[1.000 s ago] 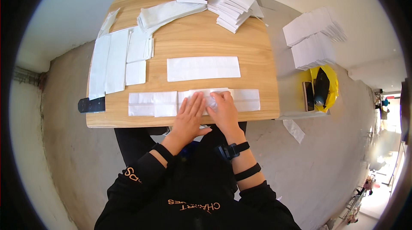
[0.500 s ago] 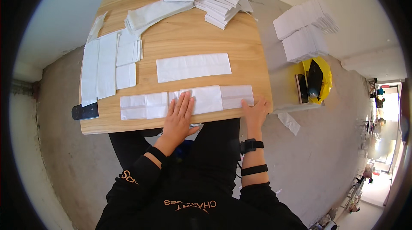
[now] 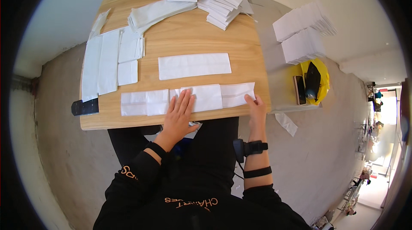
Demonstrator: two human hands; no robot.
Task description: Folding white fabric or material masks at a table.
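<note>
Along the near edge of the wooden table lies a long, folded strip of thin white sheet (image 3: 204,98), its overlapping panels spread left to right. My left hand (image 3: 177,119) rests on its middle with the fingers stretched out flat. At the strip's right end, my right hand (image 3: 257,110) pinches the lower corner between thumb and fingers, and that end is tilted up a little. Just beyond lies a separate flat white strip (image 3: 195,66), touched by neither hand.
Folded white sheets (image 3: 107,64) lie at the table's left over a dark flat object (image 3: 85,107). More sheets (image 3: 161,14) and a stack of white folded pieces (image 3: 223,4) sit at the back. Off the right side are white stacks (image 3: 302,45), a phone (image 3: 299,89) and a yellow bag (image 3: 325,82).
My right hand has turned and closed on the strip's right corner, raising that end slightly. My left hand stays flat in the same place.
</note>
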